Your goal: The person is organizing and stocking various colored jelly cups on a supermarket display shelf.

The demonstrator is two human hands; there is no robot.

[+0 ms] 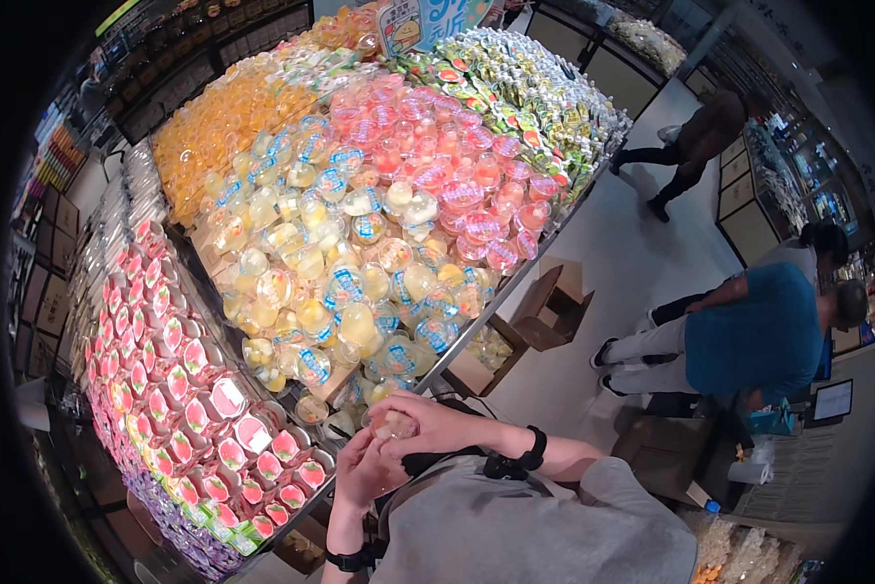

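Note:
My left hand (363, 467) and my right hand (441, 423) come together just in front of my body. Between them they grip a small clear jelly cup (395, 426) with pale fruit pieces and a pinkish tint; fingers cover part of it. Right beyond my hands lies the near edge of a heap of yellowish fruit jelly cups (357, 321) with blue-printed lids. Pink jelly cups (437, 175) are piled behind these. To the left of my left hand stand rows of cups with strawberry-shaped lids (196, 416).
Orange jelly cups (225, 139) and green-and-white wrapped sweets (532, 102) fill the far bins, below a price sign (426, 25). Open cardboard boxes (554, 306) stand on the floor beside the display. A person in a blue shirt (755, 328) is at a counter; another person (707, 139) walks in the aisle.

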